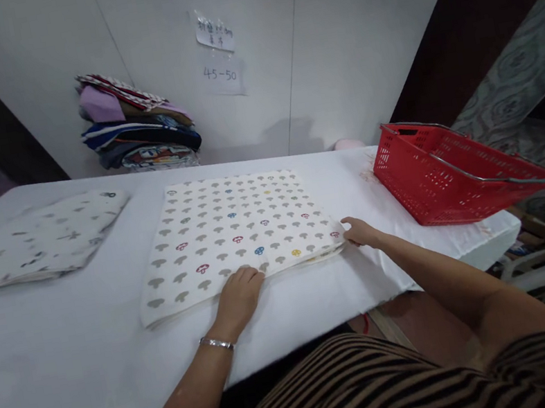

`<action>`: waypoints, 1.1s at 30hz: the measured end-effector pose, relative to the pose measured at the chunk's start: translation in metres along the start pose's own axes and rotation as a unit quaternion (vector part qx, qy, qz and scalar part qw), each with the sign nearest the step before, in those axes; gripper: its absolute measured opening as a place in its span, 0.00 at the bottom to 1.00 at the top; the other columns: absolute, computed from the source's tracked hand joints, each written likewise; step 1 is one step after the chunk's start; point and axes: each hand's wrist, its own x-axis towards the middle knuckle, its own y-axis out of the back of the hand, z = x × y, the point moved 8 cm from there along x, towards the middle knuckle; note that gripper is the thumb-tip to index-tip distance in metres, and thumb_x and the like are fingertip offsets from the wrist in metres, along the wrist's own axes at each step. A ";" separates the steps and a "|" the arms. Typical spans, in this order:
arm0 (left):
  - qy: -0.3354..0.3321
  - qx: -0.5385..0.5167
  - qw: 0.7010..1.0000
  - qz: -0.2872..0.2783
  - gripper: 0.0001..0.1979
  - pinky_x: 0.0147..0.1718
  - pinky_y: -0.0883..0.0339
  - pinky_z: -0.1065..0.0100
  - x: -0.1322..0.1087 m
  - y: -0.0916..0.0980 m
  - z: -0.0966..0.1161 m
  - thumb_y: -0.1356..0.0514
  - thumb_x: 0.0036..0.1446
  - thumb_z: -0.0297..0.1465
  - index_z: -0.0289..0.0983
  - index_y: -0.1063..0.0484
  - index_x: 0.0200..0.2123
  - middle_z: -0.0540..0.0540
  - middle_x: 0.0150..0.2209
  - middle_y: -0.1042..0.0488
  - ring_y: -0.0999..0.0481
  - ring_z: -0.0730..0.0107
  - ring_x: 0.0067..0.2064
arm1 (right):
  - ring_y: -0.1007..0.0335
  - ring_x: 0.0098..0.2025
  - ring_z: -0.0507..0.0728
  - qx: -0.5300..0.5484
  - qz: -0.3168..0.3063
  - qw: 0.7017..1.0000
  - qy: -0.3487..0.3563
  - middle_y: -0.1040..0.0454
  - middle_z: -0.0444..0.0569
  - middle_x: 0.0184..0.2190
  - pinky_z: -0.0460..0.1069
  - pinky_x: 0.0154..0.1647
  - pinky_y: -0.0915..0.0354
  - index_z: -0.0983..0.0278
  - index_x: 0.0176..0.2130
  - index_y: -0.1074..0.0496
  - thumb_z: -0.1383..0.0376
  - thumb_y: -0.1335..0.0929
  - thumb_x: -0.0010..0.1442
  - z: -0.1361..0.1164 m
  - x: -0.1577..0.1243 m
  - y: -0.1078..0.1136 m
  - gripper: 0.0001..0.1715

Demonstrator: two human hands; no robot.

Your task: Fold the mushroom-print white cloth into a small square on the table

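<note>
A folded white cloth (250,197) printed with grey mushrooms and a few coloured ones lies flat on the white-covered table in front of me. Its layers show along the front edge. My left hand (243,297), with a silver bracelet at the wrist, is closed over that edge near the middle; the thumb side is partly hidden. At the front right corner, my right hand (360,232) pinches the cloth between thumb and fingers. The corner and front edge there sit slightly raised from the table.
Another folded printed cloth (41,238) lies at the left. A red plastic basket (420,178) with metal handles stands tilted on the right end of the table (97,375). Folded fabrics (140,125) are piled at the back against the wall, beside paper signs (215,35).
</note>
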 end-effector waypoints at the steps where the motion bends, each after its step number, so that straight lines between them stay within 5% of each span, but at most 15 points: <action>1: -0.003 0.011 1.000 -0.004 0.12 0.41 0.29 0.60 0.000 0.000 0.000 0.48 0.65 0.21 0.40 0.26 0.38 0.45 0.39 0.24 0.25 0.61 0.43 | 0.38 0.21 0.53 -0.015 0.000 1.000 -0.001 0.32 0.39 0.17 0.49 0.24 0.40 0.70 0.64 0.36 0.72 0.32 0.55 0.001 -0.001 0.000 0.38; 6: -0.010 0.029 0.999 -0.014 0.10 0.40 0.29 0.61 0.001 -0.001 0.002 0.46 0.63 0.21 0.38 0.26 0.38 0.45 0.39 0.24 0.25 0.61 0.43 | 0.28 0.42 0.59 -0.087 0.063 0.991 0.083 0.22 0.56 0.40 0.54 0.45 0.35 0.65 0.61 0.32 0.71 0.31 0.57 -0.013 -0.013 0.007 0.32; 8: -0.005 0.026 1.000 -0.013 0.11 0.41 0.29 0.61 0.001 -0.001 0.001 0.46 0.64 0.21 0.38 0.25 0.39 0.45 0.39 0.24 0.25 0.61 0.43 | 0.31 0.52 0.62 -0.116 0.073 0.976 0.170 0.24 0.59 0.50 0.56 0.53 0.37 0.64 0.58 0.29 0.70 0.34 0.61 -0.028 -0.023 0.003 0.25; 12: -0.001 0.013 1.000 -0.013 0.12 0.41 0.29 0.60 0.001 -0.003 -0.001 0.48 0.66 0.23 0.39 0.25 0.39 0.45 0.39 0.23 0.26 0.60 0.43 | 0.29 0.51 0.60 -0.165 0.016 0.913 0.373 0.22 0.54 0.46 0.56 0.57 0.36 0.63 0.47 0.23 0.71 0.36 0.63 -0.055 -0.050 -0.022 0.17; 18: 0.006 -0.004 1.000 -0.018 0.12 0.41 0.31 0.62 0.003 0.001 0.000 0.48 0.67 0.24 0.38 0.25 0.38 0.46 0.39 0.23 0.25 0.61 0.42 | 0.26 0.46 0.56 -0.173 -0.025 0.858 0.483 0.20 0.52 0.42 0.54 0.56 0.32 0.61 0.50 0.22 0.65 0.39 0.70 -0.057 -0.064 -0.034 0.18; 22: 0.010 0.002 1.000 -0.013 0.11 0.41 0.31 0.62 0.003 0.004 0.001 0.48 0.68 0.25 0.38 0.25 0.39 0.46 0.39 0.23 0.25 0.62 0.42 | 0.24 0.46 0.56 -0.158 0.002 0.838 0.523 0.20 0.53 0.42 0.54 0.55 0.29 0.62 0.49 0.20 0.62 0.40 0.71 -0.051 -0.065 -0.028 0.21; 33: 0.046 -0.008 0.997 -0.060 0.11 0.43 0.33 0.61 0.003 -0.002 0.005 0.46 0.68 0.25 0.38 0.23 0.39 0.45 0.41 0.23 0.26 0.62 0.45 | 0.23 0.51 0.66 -0.113 0.100 0.847 0.510 0.21 0.56 0.48 0.62 0.52 0.24 0.58 0.48 0.19 0.59 0.37 0.68 -0.013 -0.069 -0.022 0.19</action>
